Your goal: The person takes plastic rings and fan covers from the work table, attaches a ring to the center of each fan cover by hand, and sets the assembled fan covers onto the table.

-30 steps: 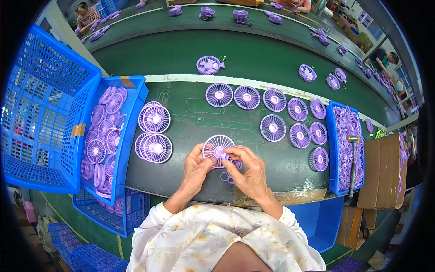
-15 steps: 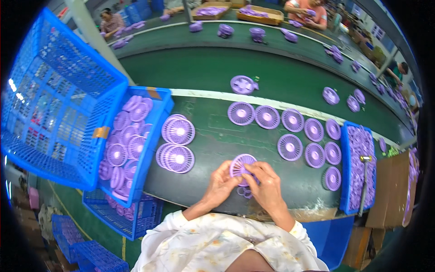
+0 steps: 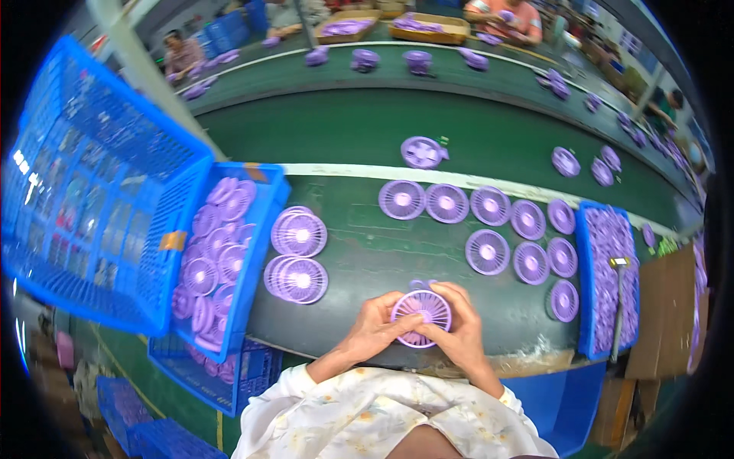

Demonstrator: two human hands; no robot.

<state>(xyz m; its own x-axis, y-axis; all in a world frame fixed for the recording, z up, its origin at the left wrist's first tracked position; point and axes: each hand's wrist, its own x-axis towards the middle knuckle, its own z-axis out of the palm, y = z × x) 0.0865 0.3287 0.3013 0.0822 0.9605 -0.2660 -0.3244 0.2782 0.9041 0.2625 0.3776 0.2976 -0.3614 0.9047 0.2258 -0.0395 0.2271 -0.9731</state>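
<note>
Near the table's front edge, a round purple slotted grille (image 3: pixel 433 307), like a small fan cover, is held between both my hands. My left hand (image 3: pixel 373 330) grips its left side, thumb laid across the slots. On the right side my right hand (image 3: pixel 463 333) has its thumb on the near part and its fingers curled around the far edge. A small looped purple piece (image 3: pixel 420 284) shows just past the grille's far rim; whether it is joined to the grille I cannot tell. Two overlapping piles of grilles (image 3: pixel 298 233) lie left of my hands, and rows of single grilles (image 3: pixel 488 252) lie to the right.
A blue crate (image 3: pixel 264 252) of purple grilles stands at left, beside a large tilted blue crate (image 3: pixel 115 206). At right, a blue tray (image 3: pixel 587 306) of small purple parts has a hammer (image 3: pixel 618 298) on it, near a cardboard box (image 3: pixel 664 314). Purple assemblies (image 3: pixel 423 152) ride the green belt (image 3: pixel 336 122); people work beyond.
My hands have come closer to my body with the grille, which now lies flatter. The looped piece showed at its near side before and shows at its far side now. The view has shifted slightly.
</note>
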